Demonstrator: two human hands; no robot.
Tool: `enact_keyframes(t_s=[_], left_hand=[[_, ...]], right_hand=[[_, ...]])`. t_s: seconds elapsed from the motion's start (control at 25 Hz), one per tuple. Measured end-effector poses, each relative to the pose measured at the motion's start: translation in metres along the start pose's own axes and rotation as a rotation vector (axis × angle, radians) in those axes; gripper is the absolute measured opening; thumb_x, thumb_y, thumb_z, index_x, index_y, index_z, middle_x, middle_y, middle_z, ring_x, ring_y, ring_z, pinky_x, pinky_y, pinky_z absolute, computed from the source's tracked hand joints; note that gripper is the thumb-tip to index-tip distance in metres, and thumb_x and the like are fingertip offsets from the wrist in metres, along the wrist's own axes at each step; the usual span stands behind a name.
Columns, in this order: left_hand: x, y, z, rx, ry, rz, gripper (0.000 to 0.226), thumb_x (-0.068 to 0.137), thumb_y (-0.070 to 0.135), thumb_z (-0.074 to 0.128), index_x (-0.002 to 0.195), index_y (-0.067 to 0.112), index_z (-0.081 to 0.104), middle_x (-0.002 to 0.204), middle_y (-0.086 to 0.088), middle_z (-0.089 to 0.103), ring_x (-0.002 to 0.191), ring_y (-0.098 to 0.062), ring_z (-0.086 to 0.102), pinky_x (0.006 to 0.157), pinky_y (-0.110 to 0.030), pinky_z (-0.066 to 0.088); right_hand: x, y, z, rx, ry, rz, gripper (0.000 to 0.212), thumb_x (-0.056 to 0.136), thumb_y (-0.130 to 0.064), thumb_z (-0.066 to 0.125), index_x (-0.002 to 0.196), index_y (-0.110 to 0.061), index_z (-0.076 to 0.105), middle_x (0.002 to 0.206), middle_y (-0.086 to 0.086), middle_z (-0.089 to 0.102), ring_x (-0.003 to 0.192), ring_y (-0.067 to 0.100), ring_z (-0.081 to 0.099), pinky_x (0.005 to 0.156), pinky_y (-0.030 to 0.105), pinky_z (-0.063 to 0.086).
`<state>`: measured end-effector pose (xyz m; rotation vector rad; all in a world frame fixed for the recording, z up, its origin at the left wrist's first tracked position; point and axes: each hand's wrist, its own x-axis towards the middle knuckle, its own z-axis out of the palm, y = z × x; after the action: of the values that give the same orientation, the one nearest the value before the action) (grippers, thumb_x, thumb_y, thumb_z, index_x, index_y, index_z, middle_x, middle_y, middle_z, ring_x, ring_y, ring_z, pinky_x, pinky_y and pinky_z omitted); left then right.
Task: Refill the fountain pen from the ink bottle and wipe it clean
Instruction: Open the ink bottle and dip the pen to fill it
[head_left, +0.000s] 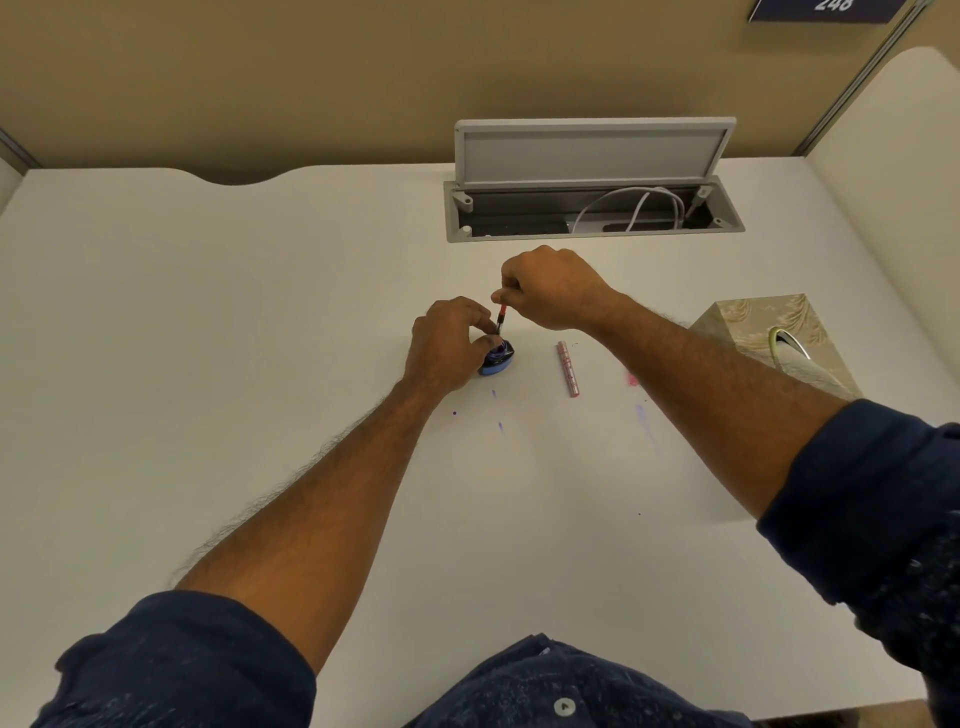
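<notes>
Two hands meet at the ink bottle (497, 358) in the head view, the only one given. The bottle, dark with a blue base, stands open on the white desk (234, 322).

The left hand (447, 343) comes in from the bottle's left. Its thumb and fingers are curled round the bottle, with the fingertips up at the mouth.

The right hand (550, 288) is above the bottle and a little behind it. Its fingers are bunched and pinch the upper end of the fountain pen (501, 318). The pen stands almost upright with a red stretch showing below the fingers. Its dark lower end is down at the bottle's mouth, but the tip itself cannot be made out.

A pink patterned pen barrel (568, 368) lies flat on the desk just right of the bottle. A tissue box (763, 332) stands further right, well apart. Small blue ink spots (500, 426) mark the desk in front of the bottle. An open cable hatch (592, 208) is sunk into the desk behind the bottle.
</notes>
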<state>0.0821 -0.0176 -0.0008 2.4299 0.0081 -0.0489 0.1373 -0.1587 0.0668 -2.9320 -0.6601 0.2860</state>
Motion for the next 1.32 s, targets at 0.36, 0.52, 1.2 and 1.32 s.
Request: enact_keyframes(t_s=[0.36,0.52,1.2,1.32], left_hand=[[-0.0009,0.0007,0.0015,0.013,0.011,-0.01,0.014,0.084,0.027,0.07,0.095,0.02,0.074,0.118,0.004,0.067,0.112,-0.018,0.056,0.1,-0.043,0.041],[-0.0021,0.001,0.0012,0.031,0.012,-0.009,0.014,0.085,0.028,0.068,0.096,0.021,0.074,0.121,0.004,0.066,0.115,-0.018,0.055,0.1,-0.04,0.039],[-0.0044,-0.0003,0.0036,0.019,0.024,0.007,0.015,0.085,0.028,0.068,0.096,0.02,0.074,0.121,0.003,0.065,0.116,-0.019,0.053,0.1,-0.042,0.038],[-0.0036,0.0014,0.0053,0.045,0.006,-0.009,0.018,0.085,0.03,0.068,0.097,0.019,0.074,0.123,0.002,0.065,0.117,-0.019,0.053,0.101,-0.042,0.038]], right_hand=[[-0.0014,-0.0004,-0.0068,0.055,-0.021,-0.002,0.034,0.093,-0.041,0.057,0.11,-0.012,0.066,0.105,0.006,0.068,0.09,0.019,0.058,0.087,0.036,0.05],[-0.0003,0.0014,-0.0051,0.113,-0.059,-0.015,0.022,0.093,-0.022,0.061,0.11,-0.01,0.068,0.108,0.009,0.07,0.091,0.02,0.063,0.088,0.034,0.052],[-0.0017,0.0024,-0.0054,0.132,-0.076,-0.046,0.023,0.093,-0.023,0.06,0.11,-0.009,0.067,0.109,0.008,0.069,0.09,0.019,0.061,0.086,0.032,0.05],[-0.0019,0.0028,-0.0032,0.105,-0.057,-0.03,0.021,0.094,-0.021,0.059,0.109,-0.008,0.067,0.106,0.011,0.07,0.086,0.019,0.06,0.085,0.033,0.051]])
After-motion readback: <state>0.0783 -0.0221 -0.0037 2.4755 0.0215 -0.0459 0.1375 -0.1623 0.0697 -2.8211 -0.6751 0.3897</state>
